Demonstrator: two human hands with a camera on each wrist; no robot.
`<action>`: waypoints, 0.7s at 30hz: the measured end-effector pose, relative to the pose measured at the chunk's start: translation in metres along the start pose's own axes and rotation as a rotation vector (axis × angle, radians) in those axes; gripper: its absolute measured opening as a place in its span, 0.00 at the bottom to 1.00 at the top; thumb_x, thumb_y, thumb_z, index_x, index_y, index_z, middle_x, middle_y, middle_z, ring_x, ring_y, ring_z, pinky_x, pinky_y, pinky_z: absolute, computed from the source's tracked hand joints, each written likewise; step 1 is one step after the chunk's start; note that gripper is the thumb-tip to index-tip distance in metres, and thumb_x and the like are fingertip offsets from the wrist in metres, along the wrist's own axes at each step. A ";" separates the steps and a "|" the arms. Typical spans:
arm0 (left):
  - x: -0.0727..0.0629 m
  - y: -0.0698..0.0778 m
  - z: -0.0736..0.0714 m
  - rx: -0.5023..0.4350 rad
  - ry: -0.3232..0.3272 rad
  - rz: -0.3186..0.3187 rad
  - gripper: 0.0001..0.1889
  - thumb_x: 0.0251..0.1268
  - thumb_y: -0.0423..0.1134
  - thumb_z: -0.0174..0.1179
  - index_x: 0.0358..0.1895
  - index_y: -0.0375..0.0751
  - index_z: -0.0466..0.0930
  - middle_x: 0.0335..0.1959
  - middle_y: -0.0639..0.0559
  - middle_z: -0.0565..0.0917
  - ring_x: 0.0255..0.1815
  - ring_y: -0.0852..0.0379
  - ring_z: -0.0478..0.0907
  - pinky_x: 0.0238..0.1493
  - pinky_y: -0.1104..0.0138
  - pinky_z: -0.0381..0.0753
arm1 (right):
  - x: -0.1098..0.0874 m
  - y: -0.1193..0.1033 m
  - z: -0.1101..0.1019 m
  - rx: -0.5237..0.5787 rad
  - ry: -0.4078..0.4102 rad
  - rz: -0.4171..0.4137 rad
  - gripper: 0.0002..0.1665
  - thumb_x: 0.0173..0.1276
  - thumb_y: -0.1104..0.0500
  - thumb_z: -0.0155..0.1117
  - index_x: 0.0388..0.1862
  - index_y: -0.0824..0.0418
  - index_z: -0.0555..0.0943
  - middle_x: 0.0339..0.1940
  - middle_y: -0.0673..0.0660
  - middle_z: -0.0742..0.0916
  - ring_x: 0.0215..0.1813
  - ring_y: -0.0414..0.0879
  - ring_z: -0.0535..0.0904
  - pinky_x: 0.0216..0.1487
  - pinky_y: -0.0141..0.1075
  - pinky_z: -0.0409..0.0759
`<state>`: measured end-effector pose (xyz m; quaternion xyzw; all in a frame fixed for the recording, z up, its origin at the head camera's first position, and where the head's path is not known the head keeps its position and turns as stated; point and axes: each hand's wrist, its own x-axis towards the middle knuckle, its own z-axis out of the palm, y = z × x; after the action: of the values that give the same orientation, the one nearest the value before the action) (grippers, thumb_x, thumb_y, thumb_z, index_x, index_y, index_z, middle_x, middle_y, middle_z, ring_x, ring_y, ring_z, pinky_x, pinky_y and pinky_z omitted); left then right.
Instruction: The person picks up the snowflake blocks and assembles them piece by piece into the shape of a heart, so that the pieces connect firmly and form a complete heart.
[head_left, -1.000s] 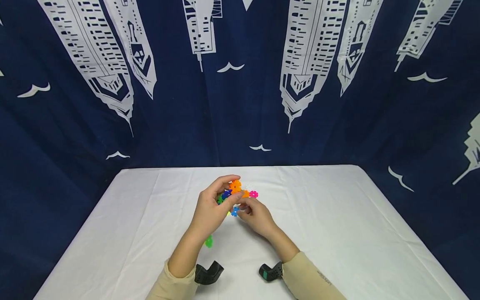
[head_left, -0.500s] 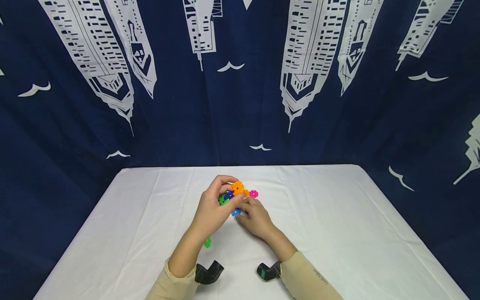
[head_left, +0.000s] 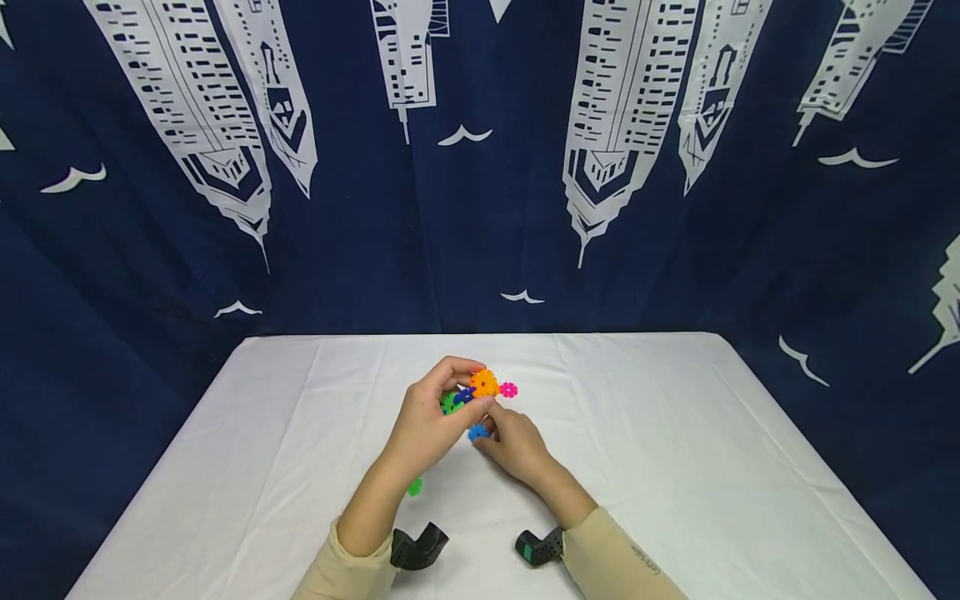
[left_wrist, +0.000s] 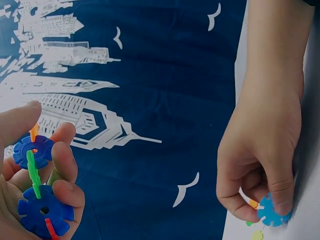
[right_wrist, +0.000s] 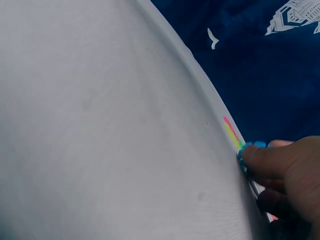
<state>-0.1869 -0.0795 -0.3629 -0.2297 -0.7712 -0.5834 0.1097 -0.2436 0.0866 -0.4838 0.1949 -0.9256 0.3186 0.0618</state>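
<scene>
Hanging across the far side, a navy curtain printed with white buildings and gulls backs the white tabletop. Two tan sleeves reach in from the near edge. Both hands work together over the middle of the tabletop: the left hand curls its fingers round a chain of slotted plastic discs, while the right hand, just near and to the right of it, pinches a light blue disc between thumb and fingers. A black wrist piece shows beside each cuff. The chain runs orange, blue, green, blue and red, each disc edged into its neighbor's slot; its orange disc shows at the far right end of the grip. A pink disc lies beyond the right hand, and a bright green disc sits near, partly behind the left forearm. The joints look shallow, so a hard squeeze or sideways push could pop a link loose. The light blue disc, held only by its rim, could slip if pressed at a slant, and a moving right hand might knock the pink one away.
</scene>
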 end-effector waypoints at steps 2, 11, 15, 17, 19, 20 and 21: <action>0.000 0.000 0.000 0.004 -0.003 0.008 0.18 0.62 0.36 0.70 0.54 0.47 0.79 0.42 0.51 0.89 0.44 0.55 0.85 0.48 0.72 0.83 | 0.000 -0.001 -0.003 0.066 0.000 -0.005 0.13 0.64 0.57 0.73 0.42 0.55 0.78 0.25 0.46 0.79 0.27 0.38 0.68 0.30 0.28 0.68; -0.001 0.003 0.001 0.017 -0.008 0.004 0.18 0.60 0.36 0.71 0.54 0.46 0.80 0.41 0.49 0.89 0.42 0.57 0.84 0.42 0.72 0.84 | -0.001 -0.006 -0.024 0.316 0.079 -0.048 0.09 0.65 0.64 0.71 0.42 0.60 0.79 0.25 0.50 0.78 0.26 0.37 0.69 0.27 0.27 0.70; -0.001 0.003 0.001 0.009 -0.012 -0.004 0.17 0.61 0.36 0.71 0.53 0.46 0.81 0.41 0.49 0.89 0.40 0.57 0.83 0.39 0.72 0.84 | 0.001 -0.009 -0.035 0.375 0.113 -0.049 0.08 0.67 0.65 0.68 0.43 0.58 0.79 0.28 0.52 0.82 0.29 0.39 0.73 0.32 0.28 0.74; -0.001 0.003 0.001 0.005 -0.013 -0.002 0.17 0.61 0.36 0.71 0.53 0.46 0.80 0.41 0.48 0.89 0.40 0.57 0.83 0.39 0.72 0.84 | 0.002 -0.011 -0.040 0.407 0.118 -0.040 0.07 0.68 0.64 0.67 0.43 0.58 0.79 0.31 0.53 0.83 0.32 0.40 0.74 0.34 0.28 0.75; -0.001 0.003 0.001 0.001 -0.012 -0.002 0.17 0.61 0.36 0.71 0.53 0.45 0.80 0.41 0.48 0.89 0.39 0.57 0.83 0.38 0.72 0.84 | 0.002 -0.013 -0.047 0.450 0.121 -0.026 0.07 0.69 0.63 0.66 0.44 0.60 0.79 0.33 0.56 0.84 0.32 0.41 0.75 0.35 0.28 0.75; -0.001 0.003 0.001 0.001 -0.011 -0.002 0.18 0.61 0.36 0.71 0.53 0.45 0.80 0.41 0.48 0.89 0.38 0.57 0.83 0.38 0.72 0.84 | 0.003 -0.015 -0.050 0.471 0.122 -0.020 0.07 0.70 0.64 0.66 0.45 0.60 0.78 0.34 0.57 0.84 0.33 0.41 0.75 0.35 0.28 0.76; 0.000 0.003 0.001 0.000 -0.010 -0.003 0.18 0.61 0.36 0.71 0.53 0.45 0.80 0.41 0.48 0.89 0.37 0.58 0.83 0.37 0.72 0.84 | 0.003 -0.016 -0.052 0.492 0.123 -0.018 0.08 0.70 0.64 0.65 0.45 0.61 0.78 0.34 0.58 0.84 0.32 0.41 0.75 0.35 0.28 0.76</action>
<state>-0.1848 -0.0783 -0.3604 -0.2314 -0.7721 -0.5825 0.1051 -0.2400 0.1065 -0.4329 0.1926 -0.8128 0.5452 0.0714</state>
